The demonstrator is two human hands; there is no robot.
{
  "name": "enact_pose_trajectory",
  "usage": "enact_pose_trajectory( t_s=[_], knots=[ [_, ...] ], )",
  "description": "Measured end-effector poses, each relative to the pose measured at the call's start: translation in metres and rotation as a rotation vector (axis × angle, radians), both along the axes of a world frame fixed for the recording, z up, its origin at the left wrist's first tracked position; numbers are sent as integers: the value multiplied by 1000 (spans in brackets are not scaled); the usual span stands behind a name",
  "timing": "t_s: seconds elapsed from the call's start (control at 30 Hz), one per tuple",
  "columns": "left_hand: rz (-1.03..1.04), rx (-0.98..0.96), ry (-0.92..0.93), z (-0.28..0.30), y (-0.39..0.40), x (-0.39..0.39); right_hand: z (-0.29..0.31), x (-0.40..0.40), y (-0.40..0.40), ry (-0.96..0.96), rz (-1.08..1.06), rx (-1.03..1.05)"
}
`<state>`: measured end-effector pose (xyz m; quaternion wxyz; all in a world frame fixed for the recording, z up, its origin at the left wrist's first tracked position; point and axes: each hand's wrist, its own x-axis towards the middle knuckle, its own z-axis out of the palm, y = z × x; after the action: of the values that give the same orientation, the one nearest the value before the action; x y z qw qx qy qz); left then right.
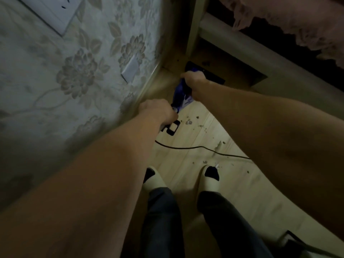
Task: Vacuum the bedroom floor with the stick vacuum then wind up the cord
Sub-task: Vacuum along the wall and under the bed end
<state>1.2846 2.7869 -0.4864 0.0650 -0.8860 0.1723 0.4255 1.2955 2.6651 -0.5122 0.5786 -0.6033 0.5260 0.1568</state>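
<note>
Floral grey wallpapered wall on left, pale wood-plank floor with scattered debris; blue-and-black stick vacuum near corner by bed frame, right hand wrapped round its upper body, left hand clenched on its handle; thin black cord across floor

wall hard left, bed frame right, narrow floor between

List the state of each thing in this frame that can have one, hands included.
Left hand: closed around the rear handle of the vacuum.
Right hand: closed on the vacuum's front.
Stick vacuum: held in both hands, head under the bed by the wall.
Cord: unwound, trailing across the floor.
Floor: debris specks still lying on it.
Wall socket: nothing plugged in.
</note>
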Motion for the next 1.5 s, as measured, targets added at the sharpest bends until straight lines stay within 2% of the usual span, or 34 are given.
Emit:
enact_pose_trajectory(
  t_s=[0.17,0.33,0.53,0.8,1.17,1.37,1.43,1.5],
  knots=[
    [-86,-5,60,-7,-6,16,-6,15,6,-47,-113,-19],
    [-17,111,371,-29,10,30,-40,14,40,-36,-170,-92],
    [12,196,499,-32,17,16,-50,-5,50,-38,-155,-77],
    [26,106,486,-4,-20,23,-20,1,14,-81,-177,-139],
    [-31,114,479,1,-22,14,-34,-8,4,-50,-237,-28],
    [-15,164,570,18,-13,12,-24,-7,13,-73,-251,77],
    [-2,144,498,26,1,15,-18,-1,27,-83,-236,121],
    [-23,113,347,28,16,21,-15,8,39,-107,-223,146]
  ],
)
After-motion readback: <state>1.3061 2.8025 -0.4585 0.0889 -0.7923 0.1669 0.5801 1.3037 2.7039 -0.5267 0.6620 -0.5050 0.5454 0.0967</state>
